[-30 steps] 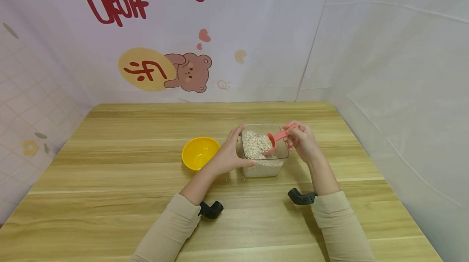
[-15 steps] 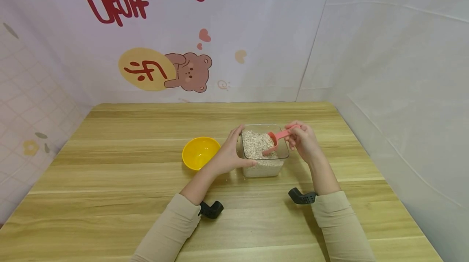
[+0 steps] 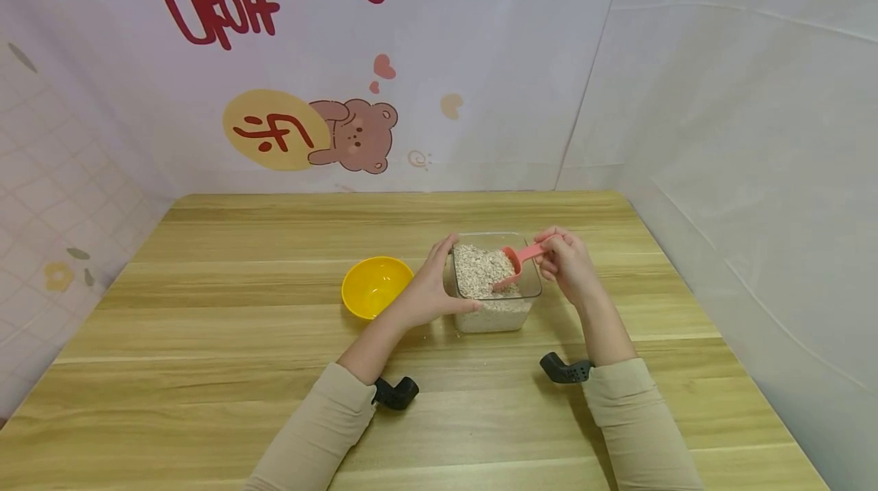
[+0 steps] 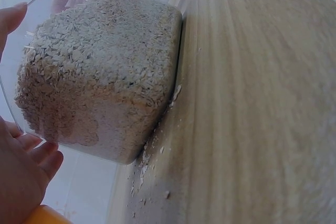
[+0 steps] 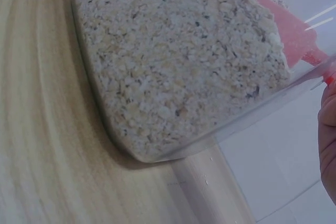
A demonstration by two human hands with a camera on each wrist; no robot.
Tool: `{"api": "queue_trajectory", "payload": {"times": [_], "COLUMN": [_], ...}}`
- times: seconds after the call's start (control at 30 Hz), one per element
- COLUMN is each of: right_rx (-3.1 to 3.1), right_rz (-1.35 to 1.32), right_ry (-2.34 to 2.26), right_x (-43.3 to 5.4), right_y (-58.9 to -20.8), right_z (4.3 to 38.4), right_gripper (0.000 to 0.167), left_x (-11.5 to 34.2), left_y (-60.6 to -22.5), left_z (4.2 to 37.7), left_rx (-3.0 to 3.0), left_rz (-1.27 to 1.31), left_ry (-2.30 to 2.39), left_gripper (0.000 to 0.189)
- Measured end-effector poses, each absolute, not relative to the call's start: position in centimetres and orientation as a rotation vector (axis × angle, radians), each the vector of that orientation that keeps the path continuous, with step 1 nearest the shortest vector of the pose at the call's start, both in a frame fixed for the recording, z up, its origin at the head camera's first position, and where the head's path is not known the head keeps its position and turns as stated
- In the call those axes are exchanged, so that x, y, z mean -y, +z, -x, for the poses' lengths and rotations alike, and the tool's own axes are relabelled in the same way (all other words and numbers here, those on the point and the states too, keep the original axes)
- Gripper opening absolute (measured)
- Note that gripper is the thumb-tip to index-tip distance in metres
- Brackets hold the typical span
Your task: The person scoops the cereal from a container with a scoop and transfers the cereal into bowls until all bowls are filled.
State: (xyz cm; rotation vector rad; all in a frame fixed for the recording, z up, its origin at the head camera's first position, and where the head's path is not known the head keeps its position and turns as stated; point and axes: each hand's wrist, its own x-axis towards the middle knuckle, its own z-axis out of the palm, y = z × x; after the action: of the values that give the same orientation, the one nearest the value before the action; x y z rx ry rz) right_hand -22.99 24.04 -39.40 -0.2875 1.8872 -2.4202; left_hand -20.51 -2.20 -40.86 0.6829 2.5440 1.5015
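A clear square container (image 3: 527,287) of oat flakes (image 3: 479,268) stands on the table. My left hand (image 3: 427,294) holds it by the left side, thumb along the near rim and fingers round the far left corner. In the left wrist view the fingers (image 4: 44,156) lie against the container's wall. My right hand (image 3: 568,262) pinches the handle of a pink scoop (image 3: 527,252) over the right rim. The scoop's bowl is partly sunk in the oats. Through the clear wall, the right wrist view shows the scoop (image 5: 289,30) against the oats.
A yellow bowl (image 3: 373,289) sits left of the container, partly behind my left forearm. Loose flakes (image 4: 144,169) lie on the wooden table (image 3: 226,338) beside the container. A printed fabric wall (image 3: 507,94) rises behind the table, and a white one (image 3: 754,171) along the right.
The scoop and right hand have shifted very slightly to the right, with the scoop's bowl still in the oats. The left hand, container and bowl have stayed in place.
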Motion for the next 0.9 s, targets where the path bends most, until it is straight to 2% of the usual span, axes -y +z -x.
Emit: {"api": "queue_trajectory", "payload": {"times": [0.2, 0.9], "right_rx": [-1.893, -1.702], "right_rz": [0.29, 0.317], "right_ry": [-2.416, -2.554], "right_x": [-24.37, -24.69], "right_y": [-39.42, -39.24], "right_z": [23.04, 23.05], "right_gripper": [0.017, 0.03], "left_x": [2.13, 2.25], "left_y": [-40.96, -40.75], "left_z": [20.58, 20.4], "left_rx": [-2.546, -2.54], "left_rz": [-0.682, -0.68], "left_ry": [1.497, 1.472], "left_gripper": [0.117, 0.118]}}
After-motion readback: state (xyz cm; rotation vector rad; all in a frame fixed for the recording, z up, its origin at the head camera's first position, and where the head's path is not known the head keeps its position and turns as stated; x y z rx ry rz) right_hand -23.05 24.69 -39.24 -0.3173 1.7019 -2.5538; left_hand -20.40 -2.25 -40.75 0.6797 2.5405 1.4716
